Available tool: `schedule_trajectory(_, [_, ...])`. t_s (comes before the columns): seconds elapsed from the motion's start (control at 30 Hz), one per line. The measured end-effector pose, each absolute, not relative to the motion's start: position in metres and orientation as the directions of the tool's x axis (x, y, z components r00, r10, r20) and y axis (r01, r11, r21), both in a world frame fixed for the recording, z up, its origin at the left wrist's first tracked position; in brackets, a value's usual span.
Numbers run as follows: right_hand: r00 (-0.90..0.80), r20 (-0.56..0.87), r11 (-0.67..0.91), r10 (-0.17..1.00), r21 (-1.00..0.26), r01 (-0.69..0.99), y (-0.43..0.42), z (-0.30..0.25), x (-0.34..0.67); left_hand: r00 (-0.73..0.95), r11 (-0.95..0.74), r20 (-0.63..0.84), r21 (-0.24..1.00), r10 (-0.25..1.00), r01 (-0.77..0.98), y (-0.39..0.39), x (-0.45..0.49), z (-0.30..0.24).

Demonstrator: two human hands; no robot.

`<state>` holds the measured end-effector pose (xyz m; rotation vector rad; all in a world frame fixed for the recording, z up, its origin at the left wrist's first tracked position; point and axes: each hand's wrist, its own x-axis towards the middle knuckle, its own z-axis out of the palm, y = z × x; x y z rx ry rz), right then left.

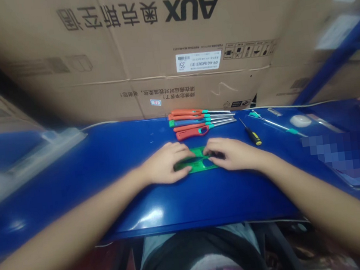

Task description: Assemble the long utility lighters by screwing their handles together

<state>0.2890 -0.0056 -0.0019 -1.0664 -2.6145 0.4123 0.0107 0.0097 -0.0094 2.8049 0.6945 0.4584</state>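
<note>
A flat green plate lies on the blue tabletop in front of me. On it shows a slim dark part, partly covered by my fingers, and I cannot make out its kind. My left hand holds the plate's left end, thumb on the near side and fingers on the far side. At the right end, my right hand grips it in the same way with bent fingers. Just beyond the hands lie several long-nosed lighters with orange, red and blue handles. A black and yellow screwdriver rests to the right of them.
Behind the blue table stands a large printed cardboard box. To the right lie a thin metal rod with teal ends and a round white object. Clear plastic packaging lies at the left.
</note>
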Motion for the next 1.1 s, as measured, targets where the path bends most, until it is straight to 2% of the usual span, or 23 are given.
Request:
schedule_trajectory(0.13, [-0.685, 0.14, 0.673, 0.714, -0.405, 0.619, -0.006, 0.0, 0.288, 0.821, -0.824, 0.166, 0.281, 0.547, 0.492, 0.008, 0.008, -0.002])
schedule_trajectory(0.33, [-0.728, -0.005, 0.688, 0.686, -0.323, 0.65, -0.01, 0.018, 0.283, 0.806, -0.801, 0.079, 0.209, 0.586, 0.562, 0.001, 0.009, 0.012])
schedule_trajectory(0.43, [-0.715, 0.026, 0.682, 0.698, -0.326, 0.654, 0.004, 0.029, 0.299, 0.801, -0.794, 0.04, 0.169, 0.597, 0.584, -0.002, 0.008, 0.014])
schedule_trajectory(0.5, [-0.565, 0.128, 0.577, 0.815, -0.262, 0.773, 0.02, 0.032, 0.324, 0.791, -0.787, 0.045, 0.158, 0.61, 0.597, -0.004, 0.007, 0.014])
schedule_trajectory(0.53, [-0.431, 0.159, 0.457, 0.888, -0.213, 0.863, 0.028, 0.032, 0.339, 0.783, -0.781, 0.067, 0.161, 0.618, 0.603, -0.005, 0.007, 0.013])
schedule_trajectory(0.57, [-0.243, 0.19, 0.274, 0.951, -0.156, 0.949, 0.036, 0.031, 0.357, 0.774, -0.777, 0.097, 0.169, 0.625, 0.607, -0.007, 0.007, 0.013])
schedule_trajectory(0.6, [-0.044, 0.205, 0.066, 0.978, -0.103, 0.993, 0.043, 0.029, 0.375, 0.767, -0.775, 0.128, 0.181, 0.629, 0.605, -0.008, 0.007, 0.012])
schedule_trajectory(0.63, [0.085, 0.213, -0.068, 0.973, -0.089, 0.994, 0.048, 0.026, 0.392, 0.763, -0.777, 0.155, 0.193, 0.627, 0.6, -0.01, 0.008, 0.011])
schedule_trajectory(0.7, [0.222, 0.2, -0.207, 0.954, -0.096, 0.974, 0.056, 0.019, 0.423, 0.774, -0.793, 0.182, 0.203, 0.607, 0.574, -0.012, 0.011, 0.009])
schedule_trajectory(0.8, [0.321, 0.13, -0.305, 0.938, -0.129, 0.944, 0.061, 0.012, 0.452, 0.803, -0.819, 0.178, 0.212, 0.569, 0.534, -0.012, 0.014, 0.003])
schedule_trajectory(0.93, [0.399, 0.054, -0.387, 0.915, -0.155, 0.909, 0.064, 0.006, 0.463, 0.81, -0.822, 0.194, 0.281, 0.553, 0.495, -0.012, 0.016, -0.007])
schedule_trajectory(1.1, [0.413, 0.115, -0.379, 0.904, -0.234, 0.895, 0.065, 0.001, 0.456, 0.814, -0.83, 0.21, 0.292, 0.541, 0.476, -0.009, 0.014, -0.009])
